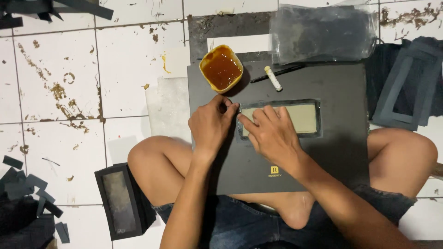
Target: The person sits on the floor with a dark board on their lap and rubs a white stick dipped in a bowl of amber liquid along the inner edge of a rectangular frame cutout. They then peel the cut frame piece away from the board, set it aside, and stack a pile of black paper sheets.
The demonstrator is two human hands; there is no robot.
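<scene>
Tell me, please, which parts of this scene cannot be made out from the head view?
- Left edge of the window in the dark board: covered by the right hand.
- What the left hand pinches: hidden by its curled fingers.
- Contents of the plastic bag: blurred behind cloudy film.
- Dark frames at right: cut off by the picture's edge.
- Depth of glue in the yellow cup: cannot tell from above.

Your left hand (210, 125) rests curled with its fingertips at the left end of the cut-out window (281, 118), while your right hand (272, 133) lies flat across that same end, both forearms reaching forward over your crossed legs.
</scene>
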